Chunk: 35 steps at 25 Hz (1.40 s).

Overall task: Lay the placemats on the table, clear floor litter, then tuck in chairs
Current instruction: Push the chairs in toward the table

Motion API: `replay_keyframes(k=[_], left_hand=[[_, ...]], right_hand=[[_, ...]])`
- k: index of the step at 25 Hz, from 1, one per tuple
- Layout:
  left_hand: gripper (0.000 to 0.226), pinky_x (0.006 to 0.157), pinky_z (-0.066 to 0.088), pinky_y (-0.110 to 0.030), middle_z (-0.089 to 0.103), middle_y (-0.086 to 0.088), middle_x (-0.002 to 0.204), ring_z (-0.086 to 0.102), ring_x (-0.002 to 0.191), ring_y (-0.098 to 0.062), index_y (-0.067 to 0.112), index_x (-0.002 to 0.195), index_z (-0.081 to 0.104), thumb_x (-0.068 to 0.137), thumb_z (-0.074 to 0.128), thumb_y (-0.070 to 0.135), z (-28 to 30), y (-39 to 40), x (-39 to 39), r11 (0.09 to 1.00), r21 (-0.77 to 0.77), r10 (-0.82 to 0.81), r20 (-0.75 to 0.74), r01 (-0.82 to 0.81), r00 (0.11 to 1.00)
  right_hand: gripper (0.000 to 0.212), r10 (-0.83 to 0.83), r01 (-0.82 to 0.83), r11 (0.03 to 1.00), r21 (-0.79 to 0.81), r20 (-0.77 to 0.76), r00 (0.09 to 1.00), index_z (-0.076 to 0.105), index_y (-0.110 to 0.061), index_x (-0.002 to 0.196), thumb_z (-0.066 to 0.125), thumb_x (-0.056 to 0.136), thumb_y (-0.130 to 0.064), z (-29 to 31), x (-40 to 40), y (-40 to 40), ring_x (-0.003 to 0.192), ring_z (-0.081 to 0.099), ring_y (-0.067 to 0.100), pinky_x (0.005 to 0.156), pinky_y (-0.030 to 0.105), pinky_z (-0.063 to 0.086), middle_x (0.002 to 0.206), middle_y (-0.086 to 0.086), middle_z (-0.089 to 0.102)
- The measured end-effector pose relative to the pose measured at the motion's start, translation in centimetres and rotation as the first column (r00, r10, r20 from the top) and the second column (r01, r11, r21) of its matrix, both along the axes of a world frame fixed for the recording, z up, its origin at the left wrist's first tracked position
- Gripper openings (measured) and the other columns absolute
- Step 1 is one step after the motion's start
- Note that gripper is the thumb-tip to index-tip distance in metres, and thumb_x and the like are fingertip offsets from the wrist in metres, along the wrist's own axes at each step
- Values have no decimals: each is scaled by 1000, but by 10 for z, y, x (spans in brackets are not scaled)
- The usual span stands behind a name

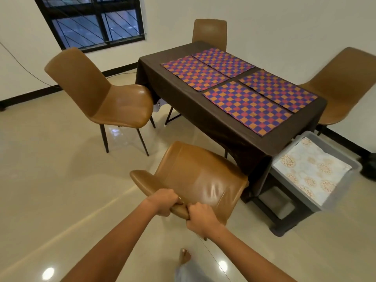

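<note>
Several checkered purple, red and orange placemats (240, 82) lie flat on the table (183, 102), which wears a dark brown cloth. A brown leather chair (195, 176) stands right in front of me at the table's near side, its seat partly under the hanging cloth. My left hand (164, 200) grips the top edge of its backrest, and my right hand (201, 218) grips the same edge just beside it. A second chair (101, 98) stands at the left end with its seat touching the cloth. Another chair (209, 33) sits at the far side, and one more chair (343, 82) at the right.
A grey bin (317, 169) holding a pale floral cloth sits on a dark stool at the table's near right corner. My bare foot (184, 258) shows on the glossy tiled floor below the chair. A dark-framed window (91, 21) is in the far wall.
</note>
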<state>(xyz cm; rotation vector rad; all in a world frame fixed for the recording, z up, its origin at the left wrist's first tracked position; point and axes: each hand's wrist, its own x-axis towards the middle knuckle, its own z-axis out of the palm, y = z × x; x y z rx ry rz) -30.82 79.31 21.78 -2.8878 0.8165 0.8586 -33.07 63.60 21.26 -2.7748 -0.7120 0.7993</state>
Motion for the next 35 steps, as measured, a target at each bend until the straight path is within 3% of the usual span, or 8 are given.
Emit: replay_keyframes(k=[6,11,15,18,22,26,31,35], left_hand=[[54,86,44,-36,62,-2,121,55,112,-25,26,130,54,82,48,0,2,84,85,999,25,25,19,-25,1000],[44,71,38,-31,65,-4,110,58,102,-26,22,119,59,81,48,2,9,99,146,992,68,-113,68,108,991],[33,65,42,-33,67,-6,97,62,88,-28,19,105,63,74,55,11,5,106,170,955,71,-288,-1,287,958],[39,67,45,-33,66,-8,98,61,88,-30,20,108,59,70,57,23,-7,126,184,927,-30,-375,-77,374,924],[49,75,46,-35,62,-10,114,59,100,-31,17,124,51,76,60,22,-9,140,197,850,-114,-523,-70,514,849],[63,97,43,-40,50,-14,132,50,119,-32,12,138,39,77,58,18,-18,169,214,806,-45,-592,-20,591,806],[29,76,44,-35,62,-15,111,60,100,-34,7,109,53,81,48,11,-10,186,216,854,-41,-519,22,519,855],[27,80,44,-38,62,-18,112,59,102,-36,4,106,56,82,44,8,-1,191,210,847,-32,-531,23,531,847]], right_hand=[[8,-21,20,999,43,15,1000,49,-13,84,51,77,-11,5,76,92,86,61,37,64,30,35,97,16,66],[9,6,-6,1000,13,24,1000,47,-11,85,51,77,-14,5,130,107,68,51,34,46,24,26,80,13,57],[34,33,-33,999,-23,10,999,55,-5,108,49,77,-17,-1,145,103,69,52,37,49,27,27,92,19,64],[56,1,0,1000,-27,32,999,46,-9,127,45,74,-26,-19,136,106,90,59,42,64,34,37,110,18,62],[63,-304,304,950,-68,9,953,38,-24,139,48,77,-23,-17,121,122,101,60,33,77,34,47,118,9,61],[53,-539,543,827,-148,66,839,44,-18,134,54,82,-20,-9,117,164,104,60,30,83,37,48,118,8,62],[45,-622,655,740,-151,218,752,52,-23,127,52,82,-20,-13,120,199,98,62,28,75,32,46,109,4,67],[45,-619,671,736,-93,309,722,65,-28,112,59,68,-20,-16,114,203,84,68,21,63,27,48,96,-3,73]])
